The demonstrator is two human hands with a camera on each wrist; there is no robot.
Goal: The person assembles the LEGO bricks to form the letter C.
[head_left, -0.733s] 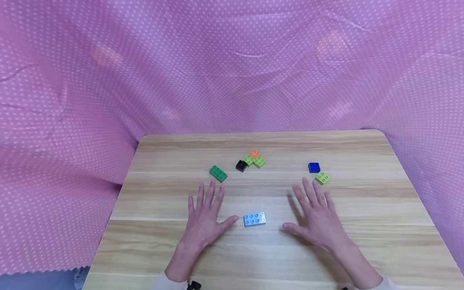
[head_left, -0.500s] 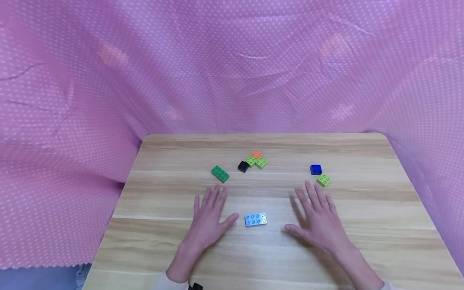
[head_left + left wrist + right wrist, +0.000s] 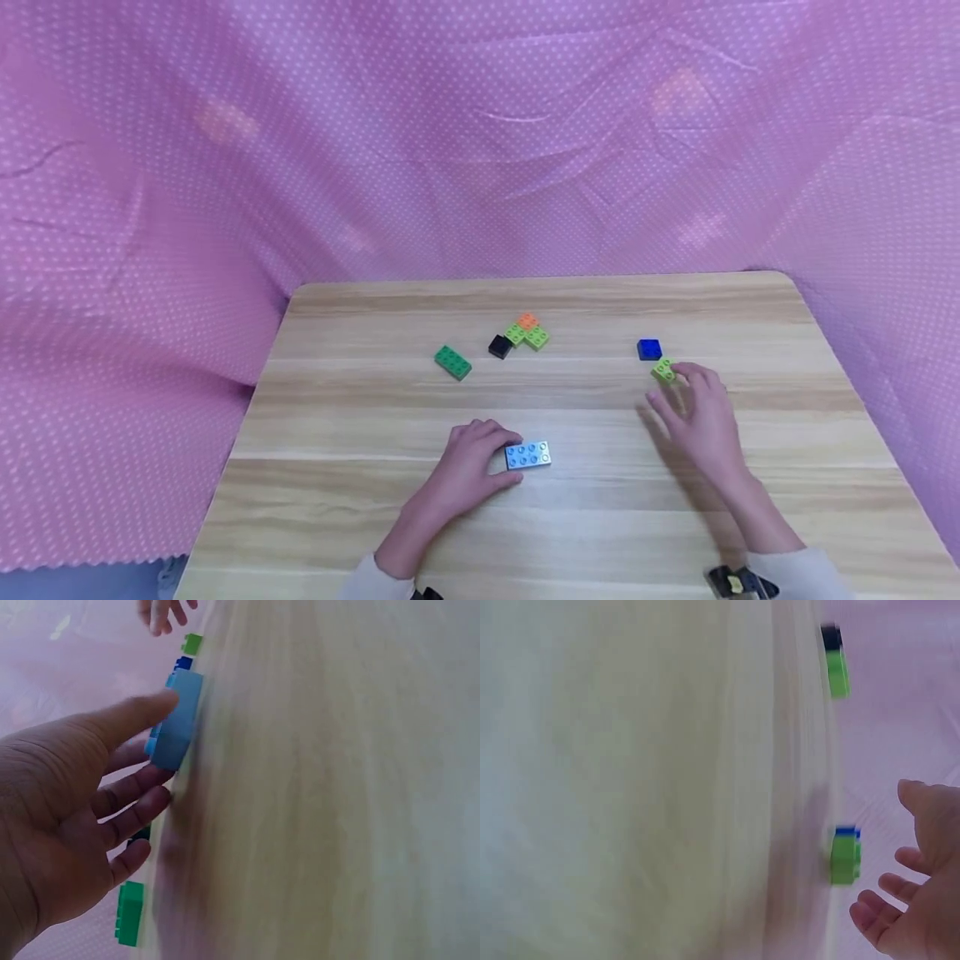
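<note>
A light blue eight-stud toy brick lies studs up near the table's middle. My left hand is at its left end, thumb on the near side and bent fingers on the far side, with a slim gap at the thumb in the head view. In the left wrist view the thumb tip overlaps the light blue brick. My right hand hovers over a lime green brick, index fingertip overlapping its right edge and thumb apart from it. The right wrist view shows the right hand spread beside the lime brick.
A dark blue brick sits just behind the lime one. Farther back are a green brick, a black brick, two lime bricks and an orange brick. Pink dotted cloth hangs behind the wooden table.
Both hands were spread flat above the table. The left has moved right to the light blue brick, its fingers bending around the end. The right has shifted right, over the lime brick.
</note>
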